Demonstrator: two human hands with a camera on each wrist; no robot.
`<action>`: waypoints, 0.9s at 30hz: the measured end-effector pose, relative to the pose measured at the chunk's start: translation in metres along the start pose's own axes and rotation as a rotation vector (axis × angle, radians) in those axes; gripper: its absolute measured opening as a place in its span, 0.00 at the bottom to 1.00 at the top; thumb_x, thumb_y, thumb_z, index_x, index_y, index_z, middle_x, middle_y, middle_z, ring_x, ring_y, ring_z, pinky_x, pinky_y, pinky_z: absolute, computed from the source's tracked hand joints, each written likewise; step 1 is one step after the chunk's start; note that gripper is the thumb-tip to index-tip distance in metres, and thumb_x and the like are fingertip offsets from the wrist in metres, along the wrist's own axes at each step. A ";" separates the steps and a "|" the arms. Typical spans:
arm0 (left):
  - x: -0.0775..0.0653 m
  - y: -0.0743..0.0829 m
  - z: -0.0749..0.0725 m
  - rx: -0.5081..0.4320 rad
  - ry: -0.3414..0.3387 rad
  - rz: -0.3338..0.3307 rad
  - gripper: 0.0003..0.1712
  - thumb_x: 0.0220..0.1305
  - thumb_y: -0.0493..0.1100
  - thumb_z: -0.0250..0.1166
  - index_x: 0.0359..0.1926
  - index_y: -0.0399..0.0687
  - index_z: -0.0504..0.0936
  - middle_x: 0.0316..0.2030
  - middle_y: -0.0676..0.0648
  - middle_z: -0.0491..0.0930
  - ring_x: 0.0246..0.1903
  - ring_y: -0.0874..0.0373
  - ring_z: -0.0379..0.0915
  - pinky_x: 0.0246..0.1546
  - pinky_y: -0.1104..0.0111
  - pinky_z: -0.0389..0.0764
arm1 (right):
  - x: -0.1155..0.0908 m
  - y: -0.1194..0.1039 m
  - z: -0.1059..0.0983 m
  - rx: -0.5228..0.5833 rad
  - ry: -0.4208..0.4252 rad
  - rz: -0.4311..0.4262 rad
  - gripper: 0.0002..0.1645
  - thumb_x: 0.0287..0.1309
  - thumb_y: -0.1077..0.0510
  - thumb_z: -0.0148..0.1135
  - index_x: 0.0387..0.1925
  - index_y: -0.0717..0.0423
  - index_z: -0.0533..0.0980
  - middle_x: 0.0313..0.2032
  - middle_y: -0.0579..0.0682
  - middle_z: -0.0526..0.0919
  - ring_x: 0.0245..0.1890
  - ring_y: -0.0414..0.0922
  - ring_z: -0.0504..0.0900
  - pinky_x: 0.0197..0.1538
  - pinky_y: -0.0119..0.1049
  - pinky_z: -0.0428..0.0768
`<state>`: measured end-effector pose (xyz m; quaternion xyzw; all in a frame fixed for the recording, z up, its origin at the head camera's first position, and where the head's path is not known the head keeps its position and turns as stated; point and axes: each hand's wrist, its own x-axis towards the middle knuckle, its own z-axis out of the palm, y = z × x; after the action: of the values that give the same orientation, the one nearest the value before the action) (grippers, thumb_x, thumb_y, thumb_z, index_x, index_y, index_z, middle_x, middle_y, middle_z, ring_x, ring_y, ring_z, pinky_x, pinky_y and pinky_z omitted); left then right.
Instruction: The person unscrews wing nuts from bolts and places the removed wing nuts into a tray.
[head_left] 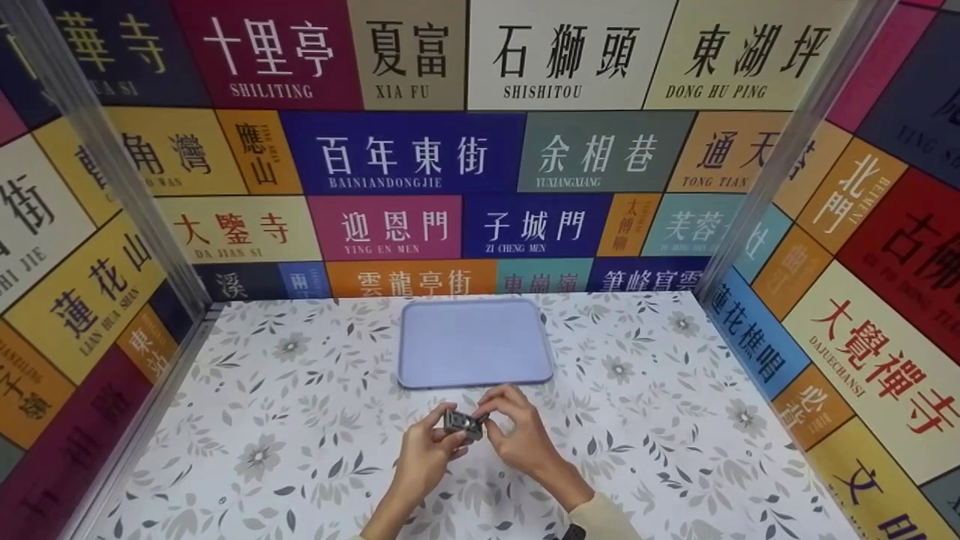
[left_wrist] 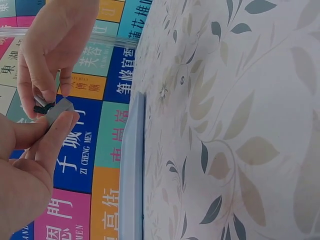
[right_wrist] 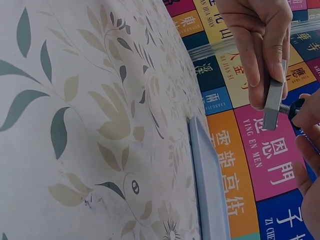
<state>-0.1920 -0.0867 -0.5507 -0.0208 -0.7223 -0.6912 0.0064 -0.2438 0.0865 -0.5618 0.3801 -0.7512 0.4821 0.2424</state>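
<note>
Above the table, my left hand [head_left: 426,448] grips a small grey metal block [head_left: 460,424] between thumb and fingers. Dark recesses show on the block's upper face in the head view. The fingertips of my right hand [head_left: 521,435] pinch a black-headed screw [right_wrist: 285,108] at the block's side. Its threaded shank points at the block in the right wrist view; whether the tip sits inside a hole cannot be told. The left wrist view shows the grey block [left_wrist: 62,108] between both hands, with fingers covering part of it.
A pale lavender tray [head_left: 474,345] lies on the table just beyond the hands. The table [head_left: 300,420] has a white leaf-and-flower covering. Colourful panels with printed place names [head_left: 405,154] stand at the back and both sides.
</note>
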 end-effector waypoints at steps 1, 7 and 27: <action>0.000 0.000 0.000 -0.009 -0.002 0.002 0.27 0.65 0.26 0.62 0.65 0.27 0.69 0.41 0.29 0.86 0.40 0.45 0.88 0.40 0.69 0.92 | 0.000 0.000 0.001 0.000 0.007 -0.006 0.22 0.42 0.83 0.66 0.31 0.55 0.83 0.39 0.54 0.81 0.42 0.51 0.80 0.47 0.37 0.84; -0.001 -0.001 0.000 -0.034 -0.011 0.005 0.27 0.65 0.26 0.62 0.65 0.27 0.69 0.41 0.28 0.86 0.40 0.44 0.88 0.40 0.68 0.92 | 0.009 -0.018 -0.003 0.012 0.019 -0.027 0.20 0.40 0.86 0.63 0.26 0.61 0.81 0.36 0.59 0.80 0.40 0.55 0.80 0.45 0.37 0.84; -0.003 0.003 0.000 0.011 0.023 -0.022 0.28 0.64 0.27 0.64 0.64 0.29 0.70 0.41 0.31 0.87 0.38 0.47 0.89 0.38 0.70 0.92 | -0.005 0.000 -0.005 -0.072 0.158 0.257 0.13 0.58 0.65 0.69 0.23 0.50 0.75 0.23 0.44 0.77 0.25 0.34 0.73 0.28 0.26 0.77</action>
<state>-0.1892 -0.0869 -0.5479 -0.0047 -0.7263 -0.6873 0.0073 -0.2408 0.0926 -0.5631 0.2329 -0.7891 0.5102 0.2506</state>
